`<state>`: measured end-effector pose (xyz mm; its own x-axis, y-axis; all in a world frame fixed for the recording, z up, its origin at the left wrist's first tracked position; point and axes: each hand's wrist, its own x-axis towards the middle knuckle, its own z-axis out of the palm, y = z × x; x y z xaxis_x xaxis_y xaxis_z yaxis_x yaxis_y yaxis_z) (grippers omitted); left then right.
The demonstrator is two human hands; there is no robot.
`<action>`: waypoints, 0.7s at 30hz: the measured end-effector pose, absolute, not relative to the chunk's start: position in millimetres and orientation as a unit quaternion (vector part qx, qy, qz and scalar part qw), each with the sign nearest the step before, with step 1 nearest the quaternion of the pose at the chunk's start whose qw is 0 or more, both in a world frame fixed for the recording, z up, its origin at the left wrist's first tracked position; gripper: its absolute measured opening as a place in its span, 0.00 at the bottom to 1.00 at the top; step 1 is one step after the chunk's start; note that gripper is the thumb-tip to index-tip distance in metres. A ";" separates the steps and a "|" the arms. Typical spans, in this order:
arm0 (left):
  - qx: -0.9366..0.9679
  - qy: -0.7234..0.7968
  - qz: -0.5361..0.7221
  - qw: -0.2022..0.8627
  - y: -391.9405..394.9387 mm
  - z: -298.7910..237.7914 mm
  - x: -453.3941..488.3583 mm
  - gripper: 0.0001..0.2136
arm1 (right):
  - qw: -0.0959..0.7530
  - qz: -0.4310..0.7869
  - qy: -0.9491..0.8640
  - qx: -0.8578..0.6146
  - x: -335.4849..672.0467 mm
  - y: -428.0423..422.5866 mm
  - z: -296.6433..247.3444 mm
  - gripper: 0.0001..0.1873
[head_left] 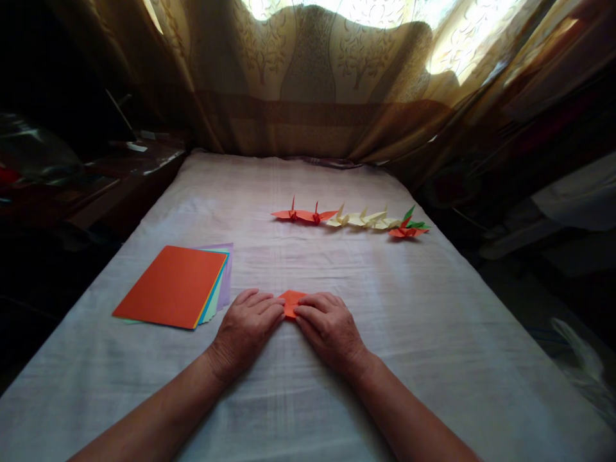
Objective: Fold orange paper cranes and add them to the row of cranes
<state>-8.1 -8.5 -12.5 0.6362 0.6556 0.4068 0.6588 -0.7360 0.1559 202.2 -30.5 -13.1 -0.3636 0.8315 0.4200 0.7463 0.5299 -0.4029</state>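
A small folded piece of orange paper [290,301] lies on the white cloth [385,308] near the front. My left hand [248,327] and my right hand [327,327] rest on either side of it, fingers curled down and pressing its edges against the cloth. Most of the paper is hidden under the fingertips. To the left lies a stack of coloured paper sheets [173,285] with an orange sheet on top.
A row of finished paper cranes lies further back on the right: orange ones [303,215], pale yellow ones [363,219], and a green and orange one [408,228]. A curtain [308,83] hangs behind. Dark furniture stands at the left [96,179].
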 end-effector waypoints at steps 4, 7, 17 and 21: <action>-0.902 -0.368 -0.224 -0.013 -9.3 -8.8 -7.4 0.12 | 0.295 0.082 -0.820 -0.483 201.1 -29.9 -12.9 0.09; -0.897 -0.377 -0.231 -0.030 -9.4 -5.4 -5.4 0.12 | 0.292 0.091 -0.811 -0.499 199.7 -29.5 -13.2 0.08; -0.871 -0.413 -0.246 -0.106 -7.7 -5.3 -1.3 0.09 | 0.292 0.190 -0.767 -0.539 199.4 -20.3 -7.3 0.06; -0.865 -0.422 -0.241 -0.121 -7.3 -5.3 -0.6 0.07 | 0.302 0.193 -0.767 -0.532 200.3 -21.3 -8.2 0.06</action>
